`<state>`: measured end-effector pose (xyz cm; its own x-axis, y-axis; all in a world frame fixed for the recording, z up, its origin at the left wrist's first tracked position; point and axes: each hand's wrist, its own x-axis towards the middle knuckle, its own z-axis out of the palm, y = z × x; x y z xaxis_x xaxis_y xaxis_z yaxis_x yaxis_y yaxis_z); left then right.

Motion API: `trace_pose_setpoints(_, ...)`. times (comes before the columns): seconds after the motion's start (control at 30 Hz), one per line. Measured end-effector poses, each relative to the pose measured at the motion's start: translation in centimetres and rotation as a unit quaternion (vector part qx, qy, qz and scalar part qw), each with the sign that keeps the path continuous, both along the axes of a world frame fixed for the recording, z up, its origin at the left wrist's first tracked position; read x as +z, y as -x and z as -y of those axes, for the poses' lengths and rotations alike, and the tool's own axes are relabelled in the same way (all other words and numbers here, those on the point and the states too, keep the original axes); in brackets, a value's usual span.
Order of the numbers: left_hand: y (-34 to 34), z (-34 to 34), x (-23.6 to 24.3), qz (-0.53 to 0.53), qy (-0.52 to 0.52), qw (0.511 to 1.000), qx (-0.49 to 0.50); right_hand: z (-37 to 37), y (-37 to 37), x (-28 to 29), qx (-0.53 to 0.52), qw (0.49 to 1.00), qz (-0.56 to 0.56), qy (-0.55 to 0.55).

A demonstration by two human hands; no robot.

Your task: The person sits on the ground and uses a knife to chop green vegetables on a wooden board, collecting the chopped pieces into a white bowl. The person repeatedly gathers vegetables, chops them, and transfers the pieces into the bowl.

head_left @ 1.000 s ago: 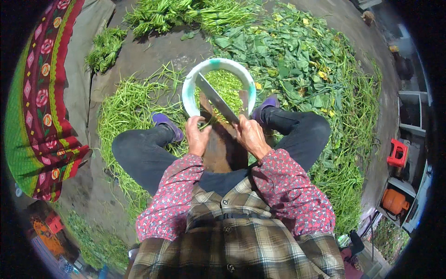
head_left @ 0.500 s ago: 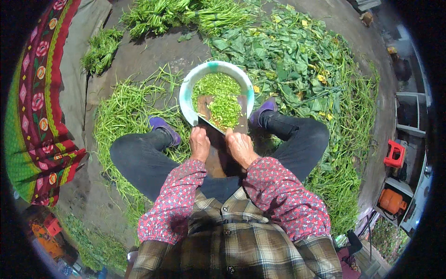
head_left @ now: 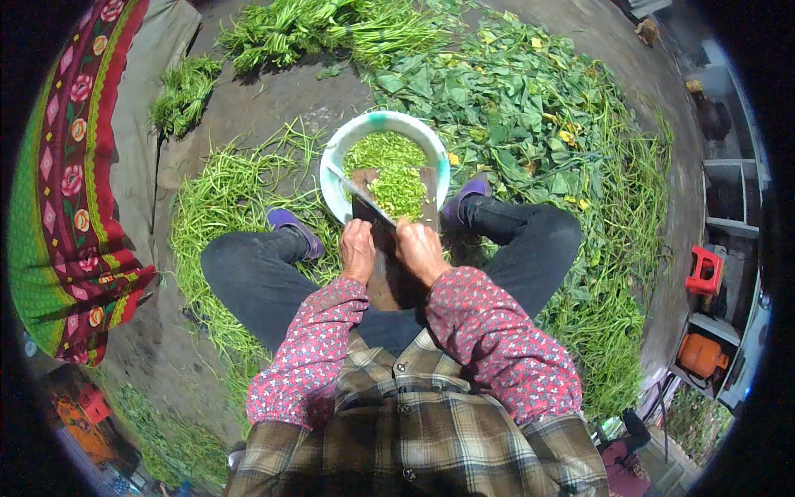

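Note:
My right hand [head_left: 421,250] is closed round the handle of a kitchen knife [head_left: 362,193], its broad blade slanting up and left over a wooden cutting board [head_left: 383,288]. Finely chopped green stems [head_left: 399,194] lie on the far part of the board. That end reaches into a white and green basin [head_left: 335,149], which holds more chopped greens [head_left: 385,149]. Beside the board's left edge, my left hand [head_left: 358,250] is closed with curled fingers; whatever it grips is hidden. The board's near end rests toward my lap between my bent legs.
Loose green stems [head_left: 224,207] lie to the left. Leafy vines [head_left: 513,108] with yellow flowers spread to the right. Bundled greens [head_left: 281,37] lie at the far side. A flowered cloth [head_left: 74,182] hangs at the left; a red stool [head_left: 704,272] stands far right.
My right hand has shifted slightly left and away from me. The knife's blade has lifted, its tip now farther up and left near the basin rim. My left hand has barely moved.

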<state>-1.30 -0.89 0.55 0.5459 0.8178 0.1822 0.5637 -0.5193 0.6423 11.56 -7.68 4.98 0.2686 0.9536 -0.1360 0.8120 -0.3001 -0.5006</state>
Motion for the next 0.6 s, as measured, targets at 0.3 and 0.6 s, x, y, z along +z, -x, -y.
trace_pose_setpoints(0.3, 0.7, -0.7, -3.2, 0.086, -0.02, 0.996, 0.035, 1.7, -0.8, 3.9, 0.032, 0.999, 0.003, 0.009)
trace_pose_setpoints(0.6, -0.3, -0.4, -0.4, 0.036, -0.038, 0.998, -0.018, -1.0, -0.5, 0.3, 0.015, 0.998, -0.06, -0.004)
